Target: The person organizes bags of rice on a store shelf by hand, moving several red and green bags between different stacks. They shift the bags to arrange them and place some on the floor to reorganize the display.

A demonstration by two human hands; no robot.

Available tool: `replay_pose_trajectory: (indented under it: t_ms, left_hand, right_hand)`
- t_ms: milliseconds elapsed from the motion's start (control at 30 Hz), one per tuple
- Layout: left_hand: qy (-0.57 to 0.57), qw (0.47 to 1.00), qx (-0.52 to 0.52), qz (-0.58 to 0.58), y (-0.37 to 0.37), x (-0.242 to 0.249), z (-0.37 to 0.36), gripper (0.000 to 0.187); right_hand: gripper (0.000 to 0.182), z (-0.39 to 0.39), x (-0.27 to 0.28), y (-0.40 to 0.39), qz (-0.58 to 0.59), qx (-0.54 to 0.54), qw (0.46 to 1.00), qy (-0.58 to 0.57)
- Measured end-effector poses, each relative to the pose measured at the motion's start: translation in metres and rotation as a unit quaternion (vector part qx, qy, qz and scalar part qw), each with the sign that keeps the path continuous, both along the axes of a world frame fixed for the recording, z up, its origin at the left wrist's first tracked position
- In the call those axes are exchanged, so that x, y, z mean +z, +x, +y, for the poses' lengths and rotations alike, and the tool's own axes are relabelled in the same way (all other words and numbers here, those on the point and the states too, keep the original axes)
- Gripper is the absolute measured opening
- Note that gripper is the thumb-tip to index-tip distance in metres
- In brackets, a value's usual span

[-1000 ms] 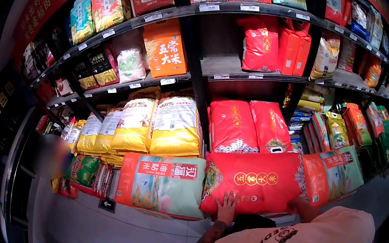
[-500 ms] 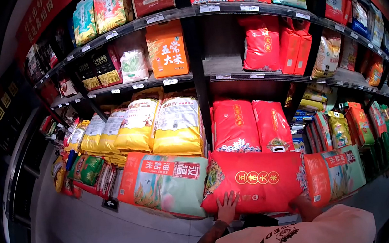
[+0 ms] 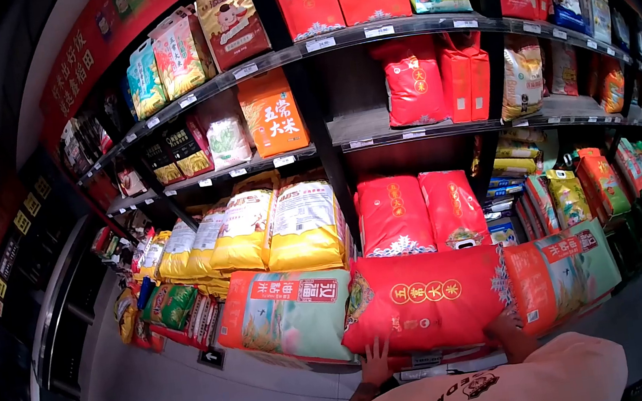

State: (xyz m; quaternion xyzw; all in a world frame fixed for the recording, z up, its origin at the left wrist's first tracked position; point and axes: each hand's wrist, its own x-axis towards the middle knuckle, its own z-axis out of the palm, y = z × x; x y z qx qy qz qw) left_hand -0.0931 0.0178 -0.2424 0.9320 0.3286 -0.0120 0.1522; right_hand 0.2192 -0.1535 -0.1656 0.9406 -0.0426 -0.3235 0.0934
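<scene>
A big red rice bag (image 3: 429, 315) with yellow-ringed characters lies flat at the front of the low display. My left hand (image 3: 375, 364) is at its lower left edge, fingers spread and the fingertips touching the front. At the lower right corner, my right hand (image 3: 508, 331) rests against the bag's end; its fingers are partly hidden and look stretched along that end. On the left the red bag meets an orange and green rice bag (image 3: 286, 311). A similar orange and green bag (image 3: 563, 276) lies beside it on the right.
Behind stand upright red rice bags (image 3: 394, 212) and stacked yellow and white bags (image 3: 303, 218). Above run dark shelves (image 3: 360, 126) holding more rice packs, including an orange pack (image 3: 273, 115). Grey tiled floor (image 3: 280, 395) lies in front, with a floor arrow sign (image 3: 211, 358) at left.
My left hand has slid down from the red bag's front face to its lower edge. My right hand stays at the right end, with more fingers showing. The camera view has shifted slightly.
</scene>
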Motion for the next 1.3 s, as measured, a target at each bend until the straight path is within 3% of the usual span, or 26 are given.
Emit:
replay_pose_trajectory:
  t_ms: [33, 100, 167, 200, 300, 467, 600, 767, 1300]
  left_hand:
    - [-0.019, 1.0, 0.009, -0.019, -0.013, -0.022, -0.004, 0.093]
    - [-0.173, 0.984, -0.01, -0.037, -0.05, -0.113, -0.004, 0.09]
    - [-0.315, 0.94, 0.089, 0.094, -0.083, -0.1, -0.031, 0.083]
    - [-0.308, 0.936, 0.11, 0.131, -0.111, -0.132, -0.042, 0.072]
    - [-0.329, 0.913, 0.13, 0.204, -0.166, -0.126, -0.076, 0.071]
    - [-0.334, 0.903, 0.142, 0.229, -0.203, -0.118, -0.123, 0.068]
    - [-0.325, 0.91, 0.126, 0.224, -0.196, -0.119, -0.159, 0.065]
    - [-0.32, 0.915, 0.097, 0.224, -0.164, -0.104, -0.193, 0.063]
    - [-0.303, 0.928, 0.124, 0.177, -0.165, -0.047, -0.249, 0.046]
  right_hand:
    - [0.126, -0.002, 0.002, 0.001, 0.001, 0.004, 1.0, 0.013]
    - [0.126, -0.005, -0.002, 0.003, -0.001, 0.014, 0.999, 0.031]
    - [0.126, -0.011, -0.006, 0.006, -0.003, 0.024, 0.999, 0.047]
    - [0.126, -0.013, -0.006, 0.007, -0.005, 0.03, 0.998, 0.057]
    - [0.126, -0.024, -0.008, 0.012, -0.009, 0.042, 0.996, 0.083]
    - [0.127, -0.042, -0.011, 0.017, -0.024, 0.064, 0.99, 0.125]
    - [0.126, -0.063, -0.012, 0.018, -0.026, 0.071, 0.984, 0.162]
    - [0.12, -0.085, -0.079, 0.032, -0.08, 0.163, 0.967, 0.179]
    - [0.117, -0.09, -0.083, 0.039, -0.075, 0.185, 0.959, 0.2]
